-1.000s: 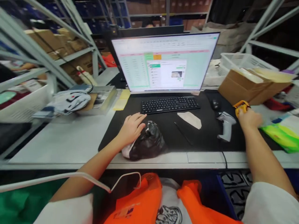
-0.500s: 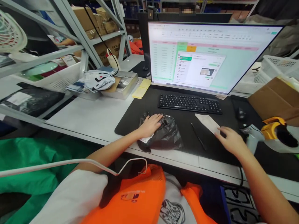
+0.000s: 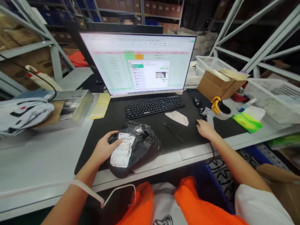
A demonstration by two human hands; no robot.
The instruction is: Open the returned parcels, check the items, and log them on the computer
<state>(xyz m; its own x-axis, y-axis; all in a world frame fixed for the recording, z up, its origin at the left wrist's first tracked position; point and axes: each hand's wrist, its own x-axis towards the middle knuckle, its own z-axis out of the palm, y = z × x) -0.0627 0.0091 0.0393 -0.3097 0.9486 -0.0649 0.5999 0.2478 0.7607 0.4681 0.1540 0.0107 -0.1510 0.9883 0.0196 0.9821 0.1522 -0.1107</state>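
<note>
A black plastic parcel [image 3: 145,140] with a white printed barcode label [image 3: 123,151] lies at the front of the dark desk mat. My left hand [image 3: 108,147] grips the parcel's left side, thumb on the label and fingers reaching behind its edge. My right hand [image 3: 205,128] is low over the mat, fingers slightly bent and apart, with nothing seen in it. Right behind it stands a grey handheld barcode scanner [image 3: 208,115]; whether they touch I cannot tell. A white scrap of paper [image 3: 177,118] and a black pen [image 3: 172,132] lie between the hands.
A keyboard [image 3: 154,106] sits below the lit monitor [image 3: 142,68], with a mouse [image 3: 196,101] to its right. Farther right are a yellow tape dispenser [image 3: 219,106], a cardboard box [image 3: 214,83] and white baskets [image 3: 276,97]. Yellow paper [image 3: 100,106] and an open box [image 3: 79,106] lie left.
My right hand has let go of the white paper and moved beside the scanner. My left hand has shifted from the parcel's top to its side, and the label now faces up. The view has turned right.
</note>
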